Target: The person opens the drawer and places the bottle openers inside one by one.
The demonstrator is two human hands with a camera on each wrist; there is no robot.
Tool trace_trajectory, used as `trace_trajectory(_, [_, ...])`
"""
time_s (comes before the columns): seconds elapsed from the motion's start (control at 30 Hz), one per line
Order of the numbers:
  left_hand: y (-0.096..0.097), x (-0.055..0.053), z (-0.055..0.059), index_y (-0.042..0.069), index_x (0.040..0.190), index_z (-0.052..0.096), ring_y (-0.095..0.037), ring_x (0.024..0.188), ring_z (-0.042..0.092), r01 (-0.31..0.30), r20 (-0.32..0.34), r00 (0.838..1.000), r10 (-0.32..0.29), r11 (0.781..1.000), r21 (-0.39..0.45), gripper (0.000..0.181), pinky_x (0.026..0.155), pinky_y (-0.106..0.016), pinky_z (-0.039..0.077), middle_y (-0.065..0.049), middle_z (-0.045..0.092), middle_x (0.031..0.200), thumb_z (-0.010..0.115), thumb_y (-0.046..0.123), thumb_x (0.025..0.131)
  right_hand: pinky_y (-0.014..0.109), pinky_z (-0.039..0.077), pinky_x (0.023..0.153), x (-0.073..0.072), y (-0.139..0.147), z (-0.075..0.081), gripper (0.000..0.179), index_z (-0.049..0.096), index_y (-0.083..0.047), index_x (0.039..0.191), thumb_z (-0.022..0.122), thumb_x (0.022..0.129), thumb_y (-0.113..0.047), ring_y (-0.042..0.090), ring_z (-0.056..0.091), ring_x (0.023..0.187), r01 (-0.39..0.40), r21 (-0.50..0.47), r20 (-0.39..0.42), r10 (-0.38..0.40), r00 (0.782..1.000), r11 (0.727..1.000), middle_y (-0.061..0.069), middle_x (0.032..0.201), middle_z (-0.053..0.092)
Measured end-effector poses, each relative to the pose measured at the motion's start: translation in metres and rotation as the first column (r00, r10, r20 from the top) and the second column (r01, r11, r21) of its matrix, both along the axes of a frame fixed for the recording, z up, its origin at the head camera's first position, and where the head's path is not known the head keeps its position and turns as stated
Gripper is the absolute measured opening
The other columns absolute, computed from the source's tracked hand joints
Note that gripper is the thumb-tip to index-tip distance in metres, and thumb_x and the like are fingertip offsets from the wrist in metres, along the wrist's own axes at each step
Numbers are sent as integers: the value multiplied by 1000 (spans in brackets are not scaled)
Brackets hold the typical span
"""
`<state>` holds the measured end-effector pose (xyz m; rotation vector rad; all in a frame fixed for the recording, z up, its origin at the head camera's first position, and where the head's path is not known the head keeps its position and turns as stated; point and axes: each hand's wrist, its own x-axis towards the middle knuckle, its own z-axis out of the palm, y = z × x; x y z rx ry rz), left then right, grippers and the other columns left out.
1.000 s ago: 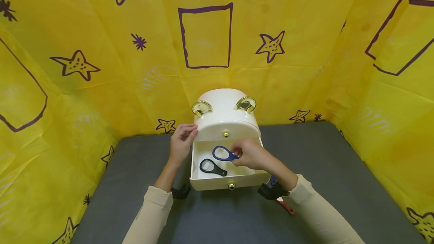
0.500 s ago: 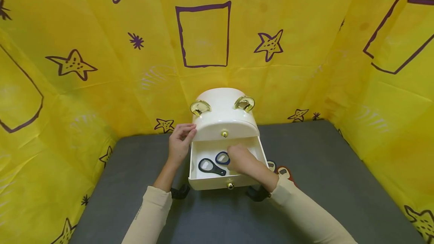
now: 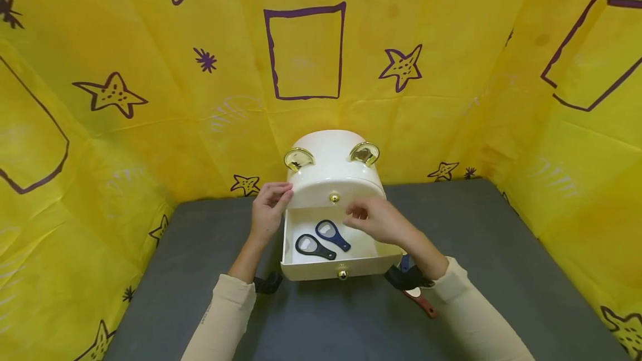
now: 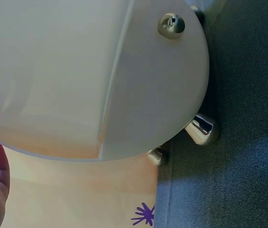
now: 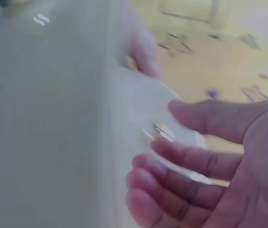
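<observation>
A white rounded cabinet (image 3: 331,152) with two gold ears stands with its lower drawer (image 3: 313,271) pulled out. Inside the drawer lie a black bottle opener (image 3: 326,253) and, right beside it, a blue bottle opener (image 3: 342,242). My right hand (image 3: 378,219) hovers over the drawer's right part, fingers loosely bent and holding nothing; the right wrist view shows the same empty hand (image 5: 215,166). At the cabinet's left side, the fingertips of my left hand (image 3: 268,210) rest against the edge.
On the grey table (image 3: 321,327), partly hidden under the right wrist, lie a red-handled opener (image 3: 420,302) and a blue-handled one (image 3: 405,262). A yellow patterned cloth (image 3: 306,60) closes off the back and sides.
My right hand lowered the blue bottle opener into the drawer beside the black one, let go of it and lifted away up and right. The left hand has stayed at the cabinet.
</observation>
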<state>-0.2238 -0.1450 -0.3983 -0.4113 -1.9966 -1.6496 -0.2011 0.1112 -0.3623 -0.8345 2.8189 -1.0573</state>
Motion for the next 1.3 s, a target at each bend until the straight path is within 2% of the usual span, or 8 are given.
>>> trace_trajectory(0.1, [0,0,0,-15,98,68,5,91,55,1,-5,1000,-1,1000,3,15,72,-8,46,-33,60,106,67,-6,86,26,51,71,1,22,11,15,71,-6,96,68,90,-19,10,60,76,19,-45,-3,-19,1000,999,1,82,69])
trace_trajectory(0.2, [-1,1,-1,-15,98,68,6,90,55,-3,-9,1000,3,1000,2,15,72,-8,46,-33,60,106,67,-7,86,28,52,71,2,42,16,15,72,-7,98,68,91,-20,12,62,78,84,-57,4,-84,996,995,2,85,71])
trace_trajectory(0.43, [0,0,-1,-16,97,67,5,90,55,-4,-15,1000,4,1000,5,14,72,-9,47,-32,59,104,67,-8,86,31,53,73,5,82,8,20,72,-7,102,66,93,-25,18,64,83,201,-34,36,-200,979,979,6,94,72])
trace_trajectory(0.5, [0,0,-2,-16,97,67,5,90,55,-6,-20,1000,6,1000,6,13,71,-9,47,-32,59,104,66,-9,85,32,52,73,5,90,3,21,71,-6,102,65,94,-25,18,64,83,216,-16,48,-215,975,976,7,94,72])
trace_trajectory(0.73, [-6,-19,-27,-13,99,69,5,92,55,-3,-3,1000,3,1000,30,15,73,-8,47,-30,60,108,67,-7,85,30,52,69,8,113,-27,21,72,-3,98,66,93,-23,16,64,79,240,54,69,-243,968,969,8,90,73])
trace_trajectory(1.07, [-8,-22,-31,-9,98,70,1,92,57,0,-37,999,1,1000,29,14,72,-11,49,-4,64,103,70,-2,86,31,51,65,13,132,-73,25,70,3,96,72,87,-20,16,62,74,269,129,111,-284,952,954,7,83,71])
trace_trajectory(1.17, [-8,-23,-31,-9,98,70,0,92,57,3,-41,999,-2,1000,25,14,72,-11,49,-7,64,103,69,-2,86,33,50,64,17,135,-85,29,70,4,94,75,83,-23,18,61,73,282,173,132,-306,943,944,8,81,70])
trace_trajectory(1.3, [-8,-22,-31,-9,98,70,1,92,57,-7,-23,1000,7,1000,24,14,72,-11,48,-16,63,104,69,-2,86,31,44,57,23,137,-99,22,67,-3,78,77,78,-23,18,54,66,309,259,170,-358,918,915,3,71,62])
